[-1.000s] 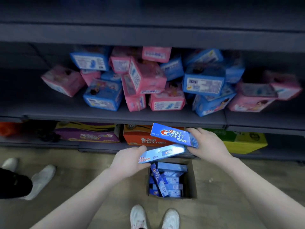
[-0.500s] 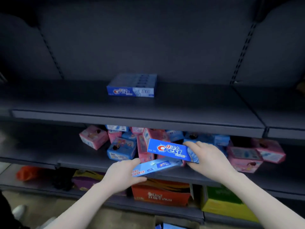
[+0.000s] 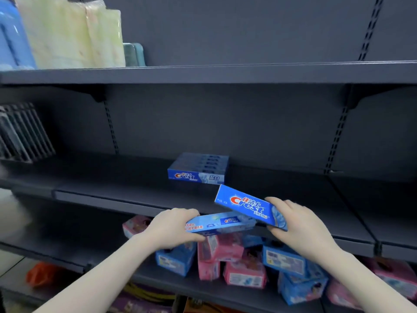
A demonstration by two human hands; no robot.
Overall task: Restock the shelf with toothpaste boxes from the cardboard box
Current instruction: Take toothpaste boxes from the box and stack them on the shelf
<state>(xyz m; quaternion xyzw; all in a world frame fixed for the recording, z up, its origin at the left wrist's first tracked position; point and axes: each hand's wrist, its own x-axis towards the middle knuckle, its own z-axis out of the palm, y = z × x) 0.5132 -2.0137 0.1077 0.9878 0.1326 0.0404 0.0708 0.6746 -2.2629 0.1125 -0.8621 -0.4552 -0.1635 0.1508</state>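
Note:
My left hand (image 3: 172, 228) grips the left end of a blue toothpaste box (image 3: 222, 223) held flat. My right hand (image 3: 297, 224) grips the right end of a second blue Crest box (image 3: 246, 205), tilted with its logo face toward me. Both boxes hang just in front of the dark middle shelf (image 3: 135, 190). Further back on that shelf stands a row of several blue toothpaste boxes (image 3: 198, 169). The cardboard box is out of view.
Pink and blue product boxes (image 3: 237, 260) crowd the shelf below my hands. On the top shelf at left stand pale wrapped packs (image 3: 72, 32) and a blue pack (image 3: 13, 37). A dark ribbed rack (image 3: 22, 132) sits at the middle shelf's left end.
My view and both hands have risen from the cardboard box on the floor to the middle shelf. Each hand has kept its toothpaste box throughout.

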